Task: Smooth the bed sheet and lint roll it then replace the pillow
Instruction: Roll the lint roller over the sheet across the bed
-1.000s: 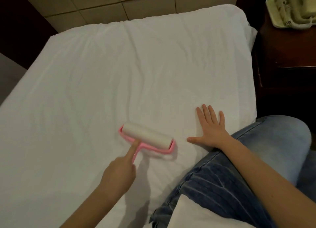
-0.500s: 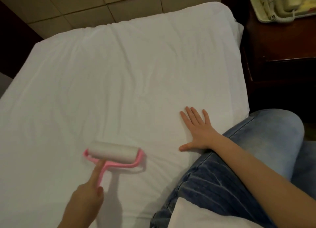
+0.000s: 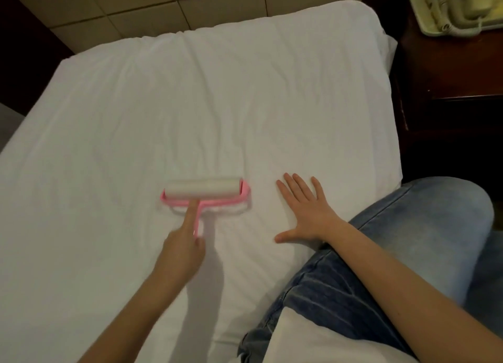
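Two hands on the white bed sheet [image 3: 190, 104]. The left hand [image 3: 181, 249] grips the pink handle of the lint roller [image 3: 204, 190], index finger stretched along the handle up to the frame. The roller lies flat on the sheet, mid-bed. The right hand [image 3: 307, 213] lies flat, fingers spread and palm down on the sheet, just right of the roller and apart from it. Shallow wrinkles cross the sheet. The pillow [image 3: 313, 338] lies on the lap over jeans [image 3: 422, 226], partly cut off. A nightstand [image 3: 449, 71] with a telephone [image 3: 449, 6] stands at the right.
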`<state>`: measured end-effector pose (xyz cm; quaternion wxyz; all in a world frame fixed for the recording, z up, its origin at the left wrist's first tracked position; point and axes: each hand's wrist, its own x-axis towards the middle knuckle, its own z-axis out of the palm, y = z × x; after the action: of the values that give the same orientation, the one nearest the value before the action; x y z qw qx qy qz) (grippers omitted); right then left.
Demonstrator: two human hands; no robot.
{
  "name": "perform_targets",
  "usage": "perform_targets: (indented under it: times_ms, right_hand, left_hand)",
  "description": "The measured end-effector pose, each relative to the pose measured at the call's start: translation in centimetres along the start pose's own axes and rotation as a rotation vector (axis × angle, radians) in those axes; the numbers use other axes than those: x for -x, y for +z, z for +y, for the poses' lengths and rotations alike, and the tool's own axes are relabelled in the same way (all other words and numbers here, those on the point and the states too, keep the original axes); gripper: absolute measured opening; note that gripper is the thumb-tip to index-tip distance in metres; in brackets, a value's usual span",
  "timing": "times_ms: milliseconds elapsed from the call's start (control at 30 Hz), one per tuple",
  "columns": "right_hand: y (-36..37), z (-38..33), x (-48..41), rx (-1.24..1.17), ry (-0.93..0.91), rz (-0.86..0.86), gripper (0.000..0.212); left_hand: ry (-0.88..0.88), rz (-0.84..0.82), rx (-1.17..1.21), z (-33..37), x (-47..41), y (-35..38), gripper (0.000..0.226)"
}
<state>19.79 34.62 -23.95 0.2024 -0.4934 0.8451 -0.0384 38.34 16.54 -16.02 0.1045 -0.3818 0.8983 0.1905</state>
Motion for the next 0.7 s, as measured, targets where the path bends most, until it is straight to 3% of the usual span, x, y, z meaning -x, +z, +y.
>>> perform_targets:
  times_ms: [167,333,467,567,700]
  right_hand:
    - [0.2,-0.3,-0.7,0.001,0.003,0.036,0.111]
    - [0.3,-0.6,-0.6,-0.042,0.046,0.093,0.094]
    - [0.3,-0.2,-0.3,-0.076,0.100,0.100,0.092]
    - [0.2,0.2,-0.3,-0.107,0.133,0.116,0.091]
    - [0.4,0.3,-0.5,-0.112,0.141,0.124,0.092]
  left_hand:
    - [-0.051,-0.129,-0.037,-1.1,7.5,1.7,0.090]
    - [0.002,0.053,0.044,1.1,-2.6,0.1,0.080]
    - [0.024,0.038,0.094,6.3,-7.8,-0.9,0.074]
    - [0.019,0.002,0.079,5.5,-3.7,0.0,0.078]
    - [-0.077,-0.166,-0.146,1.8,5.2,0.3,0.080]
